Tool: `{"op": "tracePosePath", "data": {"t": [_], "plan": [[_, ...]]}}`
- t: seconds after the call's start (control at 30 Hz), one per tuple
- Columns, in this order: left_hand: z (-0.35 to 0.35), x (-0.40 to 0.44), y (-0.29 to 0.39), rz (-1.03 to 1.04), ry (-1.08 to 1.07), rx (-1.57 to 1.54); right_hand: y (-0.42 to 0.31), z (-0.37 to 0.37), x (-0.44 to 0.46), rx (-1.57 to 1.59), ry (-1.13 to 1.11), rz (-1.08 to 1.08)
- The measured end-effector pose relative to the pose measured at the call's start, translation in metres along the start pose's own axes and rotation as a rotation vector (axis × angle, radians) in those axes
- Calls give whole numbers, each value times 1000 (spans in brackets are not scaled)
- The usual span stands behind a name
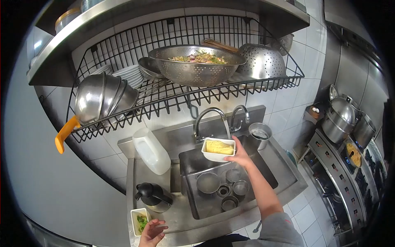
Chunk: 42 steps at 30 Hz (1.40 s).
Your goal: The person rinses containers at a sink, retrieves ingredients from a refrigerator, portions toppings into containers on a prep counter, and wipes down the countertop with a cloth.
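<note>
My right hand point(242, 155) grips a white rectangular container point(217, 157) by its right end, above the sink point(187, 181). Inside the container lies a yellow food point(219, 147), perhaps noodles; its exact kind is unclear. Water runs from the curved left tap point(210, 110) just behind the container. At the lower left, my left hand point(153, 234) has its fingers apart and nothing in them. Beside it stands a second white container point(135, 214) with green leaves point(142, 222) in it; whether the hand touches its rim, I cannot tell.
Several metal cups and bowls point(208, 182) sit in the sink. A plastic jug point(151, 151) and a black-topped thermos point(154, 197) stand left of it, a metal pot point(260, 135) right. Overhead hangs a wire rack point(181, 99) holding a colander point(197, 71).
</note>
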<state>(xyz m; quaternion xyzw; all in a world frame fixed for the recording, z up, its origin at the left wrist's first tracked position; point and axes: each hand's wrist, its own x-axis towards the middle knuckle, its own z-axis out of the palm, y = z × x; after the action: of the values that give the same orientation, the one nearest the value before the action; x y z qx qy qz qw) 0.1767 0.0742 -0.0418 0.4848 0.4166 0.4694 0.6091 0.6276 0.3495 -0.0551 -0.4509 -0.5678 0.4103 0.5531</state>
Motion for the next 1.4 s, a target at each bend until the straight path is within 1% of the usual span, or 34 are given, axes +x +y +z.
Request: {"op": "tracePosePath", "data": {"t": [0.07,0.1,0.2,0.27,0.4,0.5,0.6,0.63,0.73,0.93,1.0,1.23,1.4], "plan": [[0,-3,-2,54,-6,63,0,4,8,-48,-14,35],[0,-4,-2,82,-8,93,0,4,9,-13,-30,44],[3,-3,-6,170,-9,20,-2,3,10,88,-89,56],[2,-3,-3,149,-9,36,-3,1,7,148,-138,50],[7,-6,5,89,5,106,2,2,23,-38,-116,54],[6,-7,2,114,16,88,0,6,10,-13,-92,45],[3,-11,2,112,33,95,-3,10,-21,140,-116,23],[2,-11,2,120,32,107,-8,11,-28,116,-111,26],[-1,-19,2,129,39,113,-24,7,-33,135,-57,54],[0,-17,1,131,25,59,18,-14,17,74,148,-107],[1,-15,-4,144,24,46,21,-13,26,106,175,-122],[-3,-18,-8,109,28,74,41,-10,33,43,207,-161],[0,-19,-2,91,38,92,47,-10,37,88,237,-112]]}}
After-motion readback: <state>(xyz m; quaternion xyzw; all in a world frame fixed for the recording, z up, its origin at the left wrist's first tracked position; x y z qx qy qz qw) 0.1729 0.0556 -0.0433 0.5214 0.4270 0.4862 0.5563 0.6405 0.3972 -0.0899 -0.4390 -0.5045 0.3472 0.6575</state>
